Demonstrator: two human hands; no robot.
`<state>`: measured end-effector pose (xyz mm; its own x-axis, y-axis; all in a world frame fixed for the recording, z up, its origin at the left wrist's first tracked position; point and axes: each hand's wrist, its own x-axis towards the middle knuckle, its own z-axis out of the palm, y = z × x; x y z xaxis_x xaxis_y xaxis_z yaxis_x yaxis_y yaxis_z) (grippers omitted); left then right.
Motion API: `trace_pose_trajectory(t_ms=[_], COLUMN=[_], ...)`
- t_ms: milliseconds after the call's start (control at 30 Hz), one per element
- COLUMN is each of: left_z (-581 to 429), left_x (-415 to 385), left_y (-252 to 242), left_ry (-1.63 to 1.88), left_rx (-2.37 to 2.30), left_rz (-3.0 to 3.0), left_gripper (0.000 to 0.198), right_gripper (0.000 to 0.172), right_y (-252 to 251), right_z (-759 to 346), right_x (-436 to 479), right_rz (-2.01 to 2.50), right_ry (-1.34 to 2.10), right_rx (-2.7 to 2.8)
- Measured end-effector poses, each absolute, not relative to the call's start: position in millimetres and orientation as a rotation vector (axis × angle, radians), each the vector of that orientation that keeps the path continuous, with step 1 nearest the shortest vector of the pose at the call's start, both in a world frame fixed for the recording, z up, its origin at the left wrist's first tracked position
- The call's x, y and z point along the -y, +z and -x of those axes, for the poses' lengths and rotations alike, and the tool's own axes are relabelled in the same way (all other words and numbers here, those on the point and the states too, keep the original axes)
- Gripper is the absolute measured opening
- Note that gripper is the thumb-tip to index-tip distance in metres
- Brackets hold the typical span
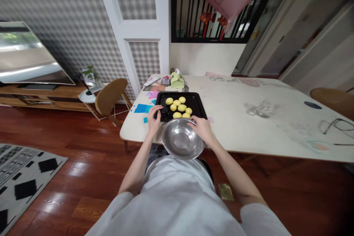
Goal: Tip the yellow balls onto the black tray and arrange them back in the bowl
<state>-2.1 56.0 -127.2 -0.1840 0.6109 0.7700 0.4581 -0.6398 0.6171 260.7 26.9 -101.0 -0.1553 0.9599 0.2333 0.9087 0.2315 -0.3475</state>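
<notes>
My right hand (201,127) grips the far right rim of a shiny metal bowl (182,139), which hangs tilted toward me at the table's near edge. The bowl's inside looks bare. Beyond it, a black baking tray (195,99) lies on the table with several yellow lemons (181,108) spread over its middle. At the tray's near left corner is my left hand (154,118), thumb and fingers apart, holding nothing that I can see. Close to those fingertips some small dark pieces (166,113) lie in the tray, too dark to name. The bowl hides part of the tray's near edge.
Behind the tray stands a green tissue box (177,80). A glass of water (262,109) and a pair of glasses (339,125) are on the white table (229,132) to the right. A wooden chair (112,97) stands at the left end.
</notes>
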Motion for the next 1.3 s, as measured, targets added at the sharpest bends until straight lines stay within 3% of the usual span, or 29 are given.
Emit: trace_pose_trajectory(t_ms=[133,333,433,600,833,1067,1300], left_z=[-3.3,-20.2,-29.5,-39.3,-35.9,-30.7,-32.5], left_x=[-17.8,33.6,48.2,55.9,54.8,56.7,53.0], left_y=[-100.6,-63.2,-60.6,-69.5,-73.7,-72.3,-73.8], left_ry=[1.861,0.91,0.638,0.401,0.276,0.257,0.311], left_rx=[-1.142,-0.858,-0.745,-0.692,-0.722,-0.693,-0.659], left_rz=[-2.113,-2.551,-2.579,-2.6,-2.569,-2.56,-2.572], left_gripper=[0.022,0.032,0.045,0.067,0.07,0.076,0.065], right_gripper=[0.023,0.034,0.046,0.047,0.042,0.042,0.033], right_y=[-101.5,-96.0,-95.6,-96.6,-93.0,-77.0,-85.4], right_z=[-265.1,-278.6,-281.9,-278.2,-279.3,-290.0,-289.2], right_x=[-33.8,-65.6,-84.9,-104.5,-100.6,-37.5,12.2], right_rz=[1.606,1.203,1.112,1.093,1.094,1.12,1.131], right_ry=[0.018,-0.105,-0.084,-0.002,0.019,0.044,0.124], right_rx=[2.161,2.469,2.578,2.651,2.607,2.266,2.453])
